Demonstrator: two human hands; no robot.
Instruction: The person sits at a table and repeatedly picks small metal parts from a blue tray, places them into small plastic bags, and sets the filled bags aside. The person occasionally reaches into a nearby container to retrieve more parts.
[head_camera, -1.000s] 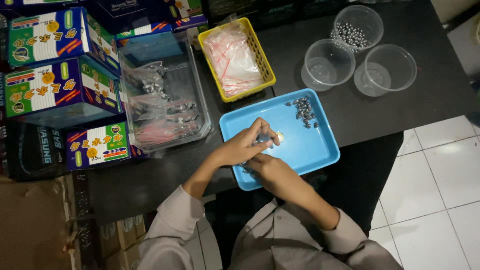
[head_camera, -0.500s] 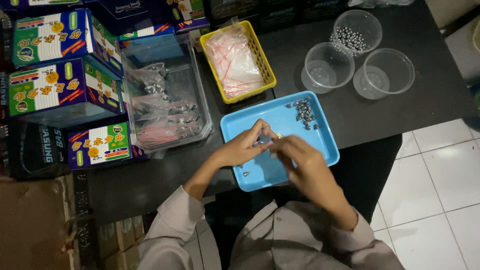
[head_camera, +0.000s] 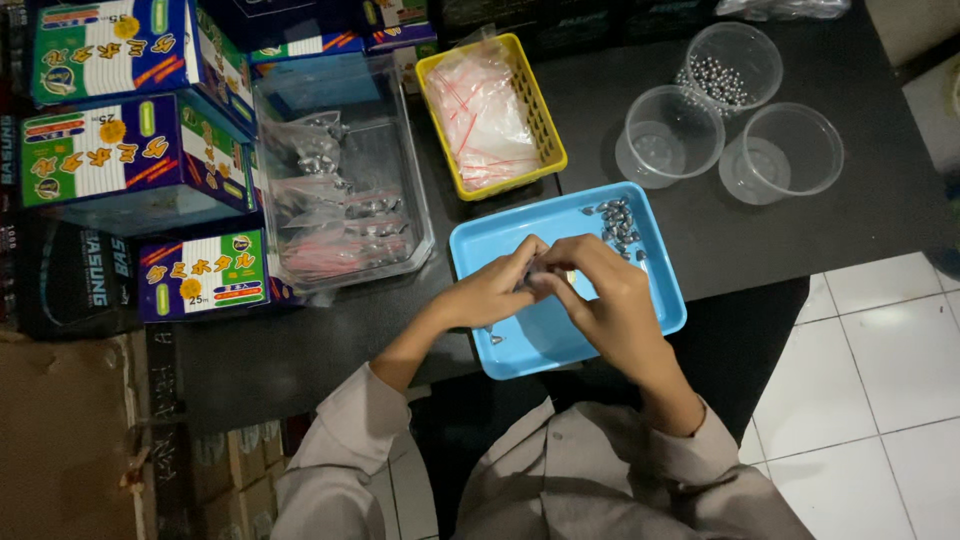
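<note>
Both of my hands meet over the blue tray (head_camera: 478, 248). My left hand (head_camera: 495, 290) and my right hand (head_camera: 605, 295) pinch a small clear plastic bag (head_camera: 535, 275) between their fingertips; most of it is hidden by the fingers. A small heap of grey metal pieces (head_camera: 620, 225) lies in the tray's far right corner, and one lone piece (head_camera: 495, 339) rests near its front left.
A yellow basket (head_camera: 432, 72) of small clear bags stands behind the tray. To its left is a clear bin (head_camera: 415, 215) of filled bags. Three clear round tubs, one (head_camera: 728, 62) with metal balls, sit at the back right. Colourful boxes (head_camera: 120, 150) are stacked at the left.
My right hand has come up from the tray's near side and joined my left hand at the small bag. My left hand has stayed nearly in place.
</note>
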